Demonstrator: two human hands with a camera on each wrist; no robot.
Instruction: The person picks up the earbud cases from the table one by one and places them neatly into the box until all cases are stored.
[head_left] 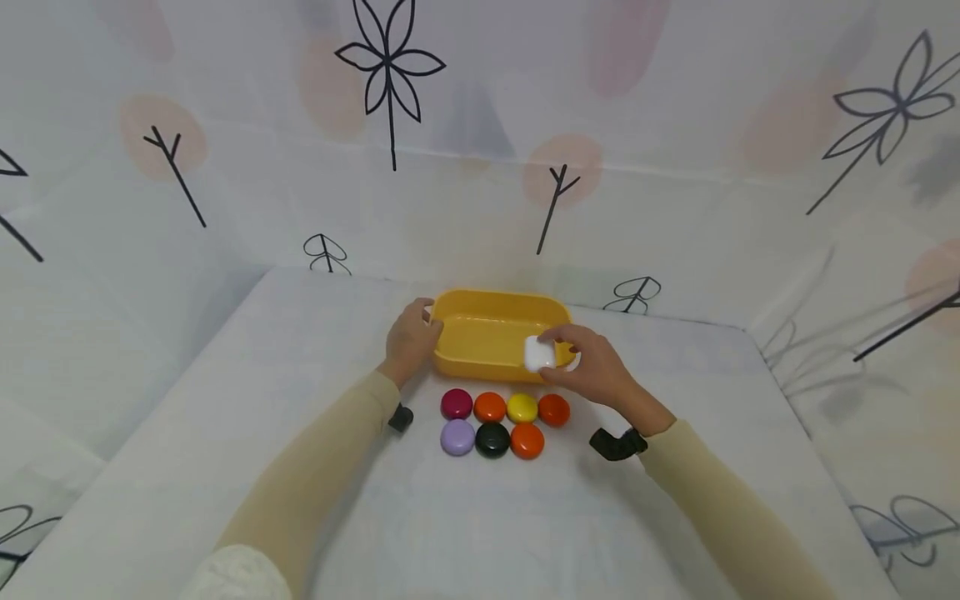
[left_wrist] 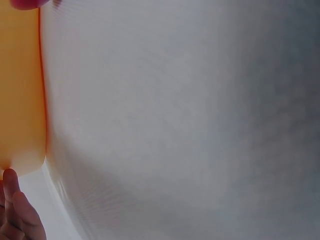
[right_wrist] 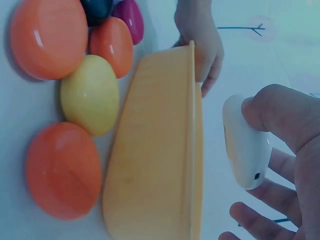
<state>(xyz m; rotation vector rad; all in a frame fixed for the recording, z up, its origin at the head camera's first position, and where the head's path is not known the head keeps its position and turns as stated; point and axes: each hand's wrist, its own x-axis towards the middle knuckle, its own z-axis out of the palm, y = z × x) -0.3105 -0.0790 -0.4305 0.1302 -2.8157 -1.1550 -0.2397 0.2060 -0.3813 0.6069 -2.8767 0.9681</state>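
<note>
My right hand (head_left: 600, 367) pinches a small white rounded case (head_left: 538, 354) between thumb and fingers. In the head view the case overlaps the right front rim of a yellow plastic tub (head_left: 480, 367). A small dark port shows at one end of the case in the right wrist view, where the thumb (right_wrist: 280, 110) presses its face. My left hand (head_left: 408, 340) grips the tub's left end at the rim. In the left wrist view, fingertips (left_wrist: 11, 182) lie against the tub's corner. The tub's visible floor is bare.
Several glossy round pieces lie in two rows before the tub: magenta (head_left: 457, 404), orange, yellow (head_left: 522, 408) and orange-red behind; lilac (head_left: 457, 437), black (head_left: 492, 440) and orange in front. A white cloth (head_left: 480, 525) covers the table, and a patterned curtain (head_left: 480, 200) hangs behind.
</note>
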